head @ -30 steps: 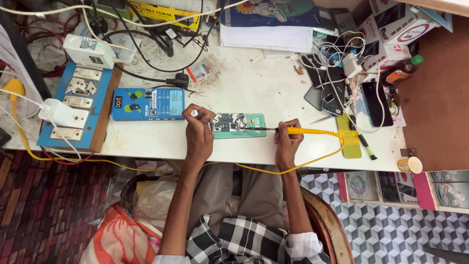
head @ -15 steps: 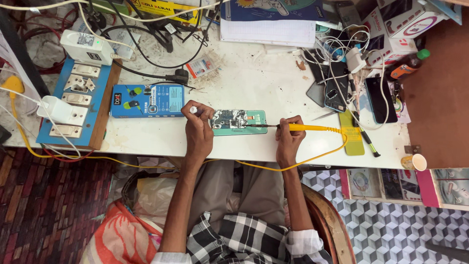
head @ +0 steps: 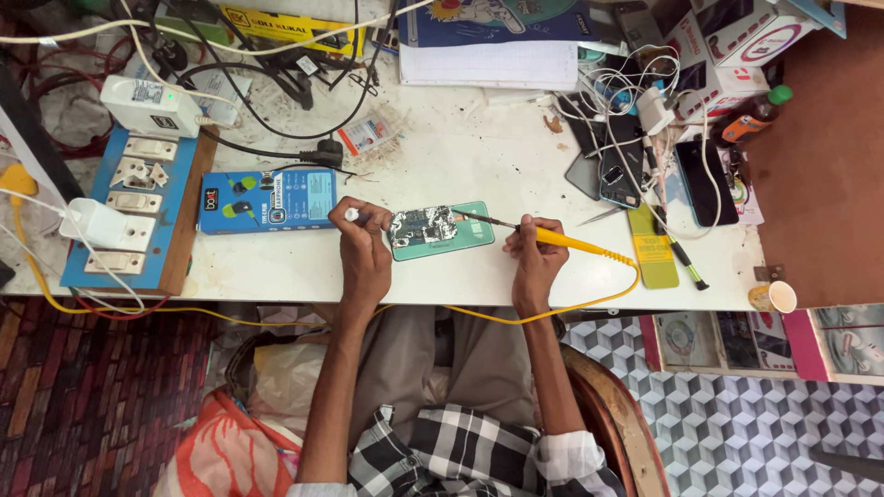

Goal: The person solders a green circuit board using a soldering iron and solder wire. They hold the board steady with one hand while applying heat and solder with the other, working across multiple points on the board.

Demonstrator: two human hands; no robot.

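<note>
**Soldering iron held over an opened phone at the bench edge**

Head view: The right hand (head: 536, 262) was closed around the yellow handle of a soldering iron (head: 552, 238), gripping it like a pen. The iron's thin tip reached left from that hand toward the foil-covered patch on the green phone (head: 442, 230), which lay flat on the white table (head: 479, 156) between the two hands. Whether the tip touched the phone could not be told. The left hand (head: 365, 250) was curled shut, pinching a small white-ended object (head: 351, 213) between thumb and fingers, just left of the phone. The iron's yellow cord (head: 608, 285) looped from the right hand out to the right, then back under the table edge.

Beyond the left hand lay a blue box (head: 267, 200), and farther left a blue switchboard (head: 138, 216) with white plugs. Right of the right hand lay a yellow-green flat tool (head: 652, 247), and beyond it several dark phones (head: 645, 166) tangled in white cables.
</note>
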